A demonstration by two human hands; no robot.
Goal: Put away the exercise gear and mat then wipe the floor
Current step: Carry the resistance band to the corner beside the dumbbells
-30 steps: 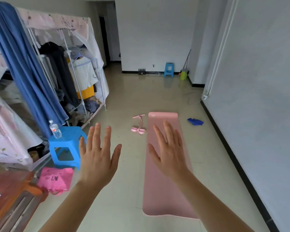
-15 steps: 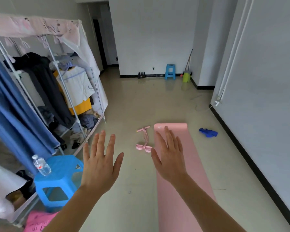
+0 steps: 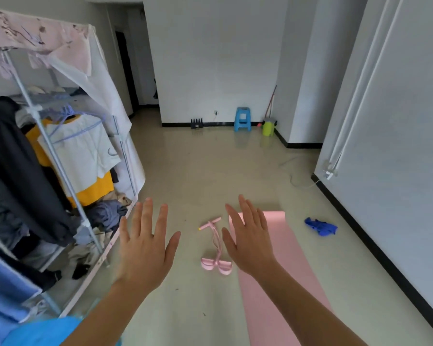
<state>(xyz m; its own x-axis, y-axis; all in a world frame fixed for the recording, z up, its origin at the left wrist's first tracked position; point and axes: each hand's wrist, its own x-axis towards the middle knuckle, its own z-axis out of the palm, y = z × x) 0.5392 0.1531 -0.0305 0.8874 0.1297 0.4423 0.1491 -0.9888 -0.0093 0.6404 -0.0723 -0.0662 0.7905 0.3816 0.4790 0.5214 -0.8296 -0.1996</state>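
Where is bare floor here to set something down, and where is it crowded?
Bare floor lies between the rack and the pink pull band, and beyond the mat up to the far stool. Crowded: the rack's foot, heaped with clothes.

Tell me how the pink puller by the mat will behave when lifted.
The puller will probably go floppy: its thin cords lie curved on the floor. Its foot loops likely dangle and swing. It looks light, being slim.
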